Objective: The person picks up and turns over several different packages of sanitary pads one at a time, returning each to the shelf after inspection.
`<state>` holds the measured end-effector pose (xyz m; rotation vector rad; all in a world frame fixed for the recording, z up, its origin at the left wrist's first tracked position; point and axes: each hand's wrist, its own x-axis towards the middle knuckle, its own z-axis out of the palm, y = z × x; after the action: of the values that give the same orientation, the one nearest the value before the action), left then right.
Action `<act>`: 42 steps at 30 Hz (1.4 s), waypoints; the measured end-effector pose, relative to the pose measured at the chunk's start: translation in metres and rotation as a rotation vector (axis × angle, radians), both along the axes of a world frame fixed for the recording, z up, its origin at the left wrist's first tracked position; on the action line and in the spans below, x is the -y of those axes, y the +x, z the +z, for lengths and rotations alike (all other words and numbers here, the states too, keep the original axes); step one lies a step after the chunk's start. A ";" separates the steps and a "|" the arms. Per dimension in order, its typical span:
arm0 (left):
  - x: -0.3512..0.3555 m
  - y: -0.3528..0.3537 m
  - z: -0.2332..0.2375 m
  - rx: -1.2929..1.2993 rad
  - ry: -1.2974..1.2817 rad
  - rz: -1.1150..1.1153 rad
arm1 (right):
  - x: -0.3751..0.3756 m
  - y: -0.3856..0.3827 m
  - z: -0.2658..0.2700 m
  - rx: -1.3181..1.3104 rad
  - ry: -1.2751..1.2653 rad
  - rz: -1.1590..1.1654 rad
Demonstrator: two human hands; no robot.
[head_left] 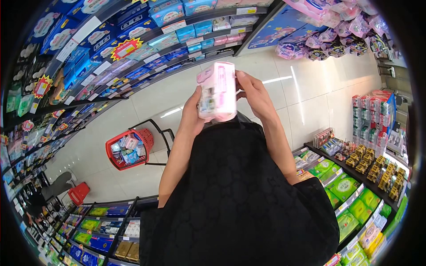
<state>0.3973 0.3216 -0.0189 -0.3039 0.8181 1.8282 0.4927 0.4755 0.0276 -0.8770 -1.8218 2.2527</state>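
A pink-and-white package, blurred print on its faces, is held up in front of my chest. My left hand grips its left side, thumb along the edge and fingers partly hidden beneath. On the opposite side my right hand has its fingers bent against the package's right edge. Below and to the left, a red shopping basket with a black handle stands on the floor, holding several small packs in pink, blue and white.
Shelves of blue and pink packs curve along the upper left. Pink bagged goods hang at the upper right. Green packs lie on a shelf at the lower right. Another person's leg and a second red basket show at far left.
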 end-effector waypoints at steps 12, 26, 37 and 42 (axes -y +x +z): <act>0.044 -0.030 0.003 -0.440 -0.154 -0.029 | 0.034 -0.020 -0.005 -0.002 -0.049 -0.001; 0.045 -0.042 0.022 -0.543 -0.101 0.011 | 0.052 -0.023 -0.027 -0.147 -0.517 -0.161; 0.026 -0.086 0.043 -0.628 -0.208 -0.075 | 0.063 -0.033 -0.038 -0.246 -0.839 -0.041; 0.014 -0.090 0.044 -0.655 -0.241 -0.123 | 0.052 -0.027 -0.045 -0.298 -0.914 0.010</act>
<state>0.3076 0.3074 0.0254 0.2111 1.4780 1.7224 0.4659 0.4238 -0.0171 -0.5389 -0.6237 3.0184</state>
